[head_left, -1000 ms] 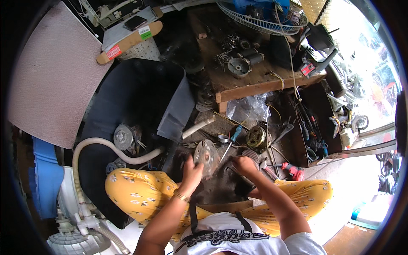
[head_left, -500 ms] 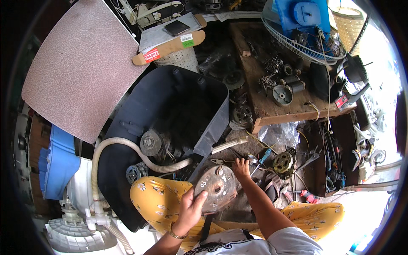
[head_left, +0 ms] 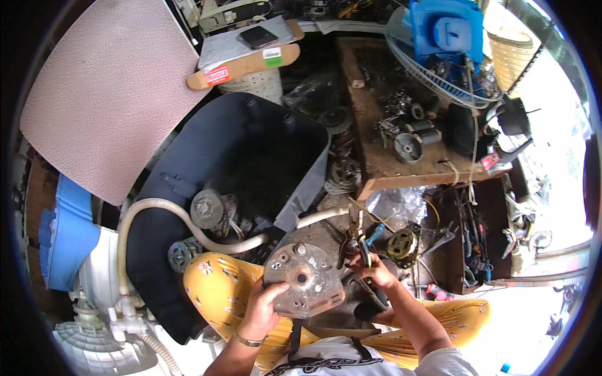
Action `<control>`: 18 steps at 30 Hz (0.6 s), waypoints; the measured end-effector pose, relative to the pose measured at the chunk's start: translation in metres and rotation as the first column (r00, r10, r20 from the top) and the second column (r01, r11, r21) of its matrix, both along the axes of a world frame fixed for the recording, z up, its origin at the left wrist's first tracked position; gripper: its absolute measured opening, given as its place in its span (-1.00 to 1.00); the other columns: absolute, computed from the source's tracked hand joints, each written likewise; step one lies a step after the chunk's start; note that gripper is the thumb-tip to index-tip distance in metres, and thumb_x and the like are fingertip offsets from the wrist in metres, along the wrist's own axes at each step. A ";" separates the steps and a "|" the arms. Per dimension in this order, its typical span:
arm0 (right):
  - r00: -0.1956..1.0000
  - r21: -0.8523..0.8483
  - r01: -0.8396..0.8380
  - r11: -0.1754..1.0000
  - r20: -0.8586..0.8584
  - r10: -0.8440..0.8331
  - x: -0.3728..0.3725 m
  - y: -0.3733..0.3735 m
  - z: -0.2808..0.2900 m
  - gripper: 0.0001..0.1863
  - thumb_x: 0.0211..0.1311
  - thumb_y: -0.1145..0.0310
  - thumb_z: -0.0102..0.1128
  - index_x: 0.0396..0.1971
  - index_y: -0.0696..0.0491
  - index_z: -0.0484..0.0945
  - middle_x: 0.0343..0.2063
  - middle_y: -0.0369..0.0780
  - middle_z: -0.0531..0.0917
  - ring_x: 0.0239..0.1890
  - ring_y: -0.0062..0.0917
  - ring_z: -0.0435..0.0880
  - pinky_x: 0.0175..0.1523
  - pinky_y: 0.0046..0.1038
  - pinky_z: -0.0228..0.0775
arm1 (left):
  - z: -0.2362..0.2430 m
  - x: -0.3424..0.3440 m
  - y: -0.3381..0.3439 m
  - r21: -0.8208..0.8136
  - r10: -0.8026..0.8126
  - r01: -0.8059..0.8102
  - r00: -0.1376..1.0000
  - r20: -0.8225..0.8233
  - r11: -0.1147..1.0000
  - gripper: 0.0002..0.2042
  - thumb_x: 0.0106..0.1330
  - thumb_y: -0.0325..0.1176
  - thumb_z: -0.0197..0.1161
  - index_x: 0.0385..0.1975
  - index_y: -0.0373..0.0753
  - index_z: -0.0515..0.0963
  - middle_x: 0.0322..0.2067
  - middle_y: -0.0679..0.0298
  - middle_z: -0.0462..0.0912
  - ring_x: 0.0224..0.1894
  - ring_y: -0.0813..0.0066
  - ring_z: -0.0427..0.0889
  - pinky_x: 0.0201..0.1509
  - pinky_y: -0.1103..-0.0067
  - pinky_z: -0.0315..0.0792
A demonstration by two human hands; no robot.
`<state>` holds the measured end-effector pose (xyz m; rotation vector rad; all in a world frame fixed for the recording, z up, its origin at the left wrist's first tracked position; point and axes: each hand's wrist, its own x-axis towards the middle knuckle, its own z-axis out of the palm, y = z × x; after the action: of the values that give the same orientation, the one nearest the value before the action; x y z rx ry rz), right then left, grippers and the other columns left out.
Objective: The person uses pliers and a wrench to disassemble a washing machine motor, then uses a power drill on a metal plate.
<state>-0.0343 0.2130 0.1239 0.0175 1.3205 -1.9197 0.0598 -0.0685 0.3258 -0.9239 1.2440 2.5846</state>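
My left hand (head_left: 263, 308) grips a worn, roughly round metal plate (head_left: 316, 285) by its near left edge, thumb lying on top. The plate has a hole in the middle, smaller holes and a stud near its far rim. Just right of it, my right hand (head_left: 371, 271) is closed round a pair of pliers (head_left: 355, 230), jaws pointing away from me and handles spread. The pliers do not touch the plate. Beyond my right hand lie a blue-handled screwdriver (head_left: 376, 234) and a yellowish round motor part (head_left: 401, 243) on the floor.
A large dark plastic housing (head_left: 226, 135) stands at left with a motor (head_left: 207, 208) inside and a ribbed hose (head_left: 164, 204) across it. A low wooden table (head_left: 382, 169) holds spools and loose parts. A wooden tool box (head_left: 448, 266) stands at right.
My right hand has picked the pliers up from the floor and drawn back toward me. My left hand has shifted left with the plate, turning its face more toward view.
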 end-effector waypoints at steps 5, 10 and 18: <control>0.987 -0.438 0.040 0.898 -0.125 -0.104 0.019 -0.002 0.102 -0.51 -0.35 0.42 0.28 -0.22 0.18 0.60 0.34 -0.04 0.15 0.37 -0.17 0.15 0.41 -0.15 -0.06 | 0.026 0.005 0.004 0.032 -0.075 0.074 0.997 0.017 0.997 -0.60 0.09 -0.47 0.18 0.00 -0.34 0.47 -0.12 0.21 0.61 -0.07 0.39 0.59 0.06 0.43 0.46; 0.885 -0.183 -0.010 0.983 -0.459 -0.077 0.039 0.010 0.159 -0.54 -0.32 0.44 0.27 -0.22 0.11 0.63 0.40 -0.01 0.01 0.43 -0.12 -0.01 0.45 -0.10 -0.25 | 0.042 0.004 0.015 -0.073 -0.271 0.265 0.958 -0.089 0.961 -0.54 0.11 -0.51 0.13 0.08 -0.38 0.41 -0.06 0.17 0.59 -0.02 0.39 0.56 0.10 0.48 0.42; 0.222 0.547 0.560 0.622 -0.823 0.523 0.055 0.024 0.235 -0.39 -0.43 0.41 0.33 -0.12 -0.15 0.60 0.39 0.13 -0.14 0.40 0.24 -0.23 0.30 0.34 -0.36 | 0.080 -0.001 0.038 -0.030 -0.455 0.464 0.852 -0.261 0.886 -0.43 0.11 -0.54 0.09 0.21 -0.44 0.25 0.05 0.06 0.51 0.09 0.31 0.52 0.19 0.43 0.38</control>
<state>0.0206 0.2368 0.3592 -0.9580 3.0290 -0.9139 0.0589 -0.0309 0.4062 -0.2287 1.2836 2.3694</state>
